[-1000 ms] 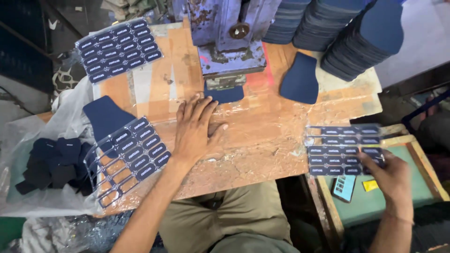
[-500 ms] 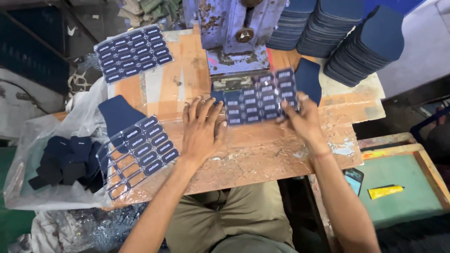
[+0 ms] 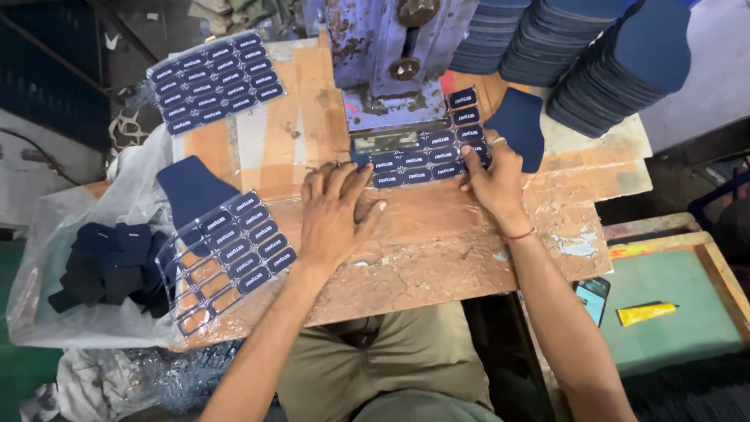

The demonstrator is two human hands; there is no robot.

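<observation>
In the head view, the left hand (image 3: 334,212) lies flat, palm down and fingers spread, on the worn wooden bench (image 3: 437,250), clamped on nothing; its fingertips reach the near edge of a sheet of dark blue label patches (image 3: 428,152). That sheet lies on the bench at the foot of the blue press machine (image 3: 391,59), its far part tucked under the machine's base, its right end rising in a column of patches beside it. The right hand (image 3: 491,178) presses down on the sheet's right near corner with fingers extended, not closed around it; a ring shows on 1 finger and a thin red band on the wrist. Just right of this hand lies a single dark blue fabric piece (image 3: 519,137), and behind it stand tall stacks of like fabric pieces (image 3: 594,55). At the far left of the bench rests a second full sheet of patches (image 3: 215,80). At the near left lies a partly emptied sheet (image 3: 226,254), several cells bare, overlapping another dark blue fabric cut-out (image 3: 191,187). Left of the bench, a clear plastic bag (image 3: 55,258) holds dark finished pieces (image 3: 109,266). To the right, a green tray (image 3: 672,305) holds a yellow tube (image 3: 647,312), with a phone (image 3: 592,297) at its left edge.
</observation>
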